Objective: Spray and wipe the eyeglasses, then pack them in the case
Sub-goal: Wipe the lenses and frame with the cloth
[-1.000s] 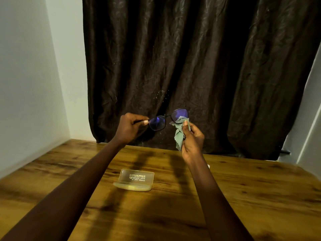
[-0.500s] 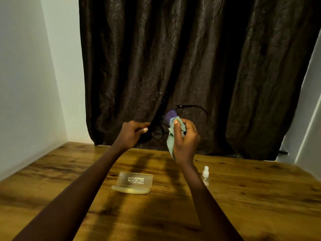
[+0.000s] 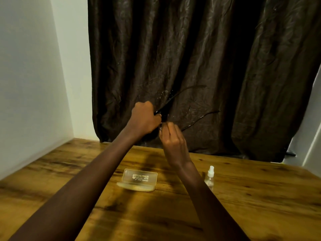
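Glasses (image 3: 164, 113) above case (image 3: 139, 180): prob. light, fragile; left grip (image 3: 145, 117) & right grip (image 3: 172, 138) both pinch frame front, best hold.

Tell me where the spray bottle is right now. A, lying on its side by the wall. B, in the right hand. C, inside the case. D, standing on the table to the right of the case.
D: the spray bottle stands upright on the table, apart from the case and to its right, while the left hand and right hand are both up at the eyeglasses.
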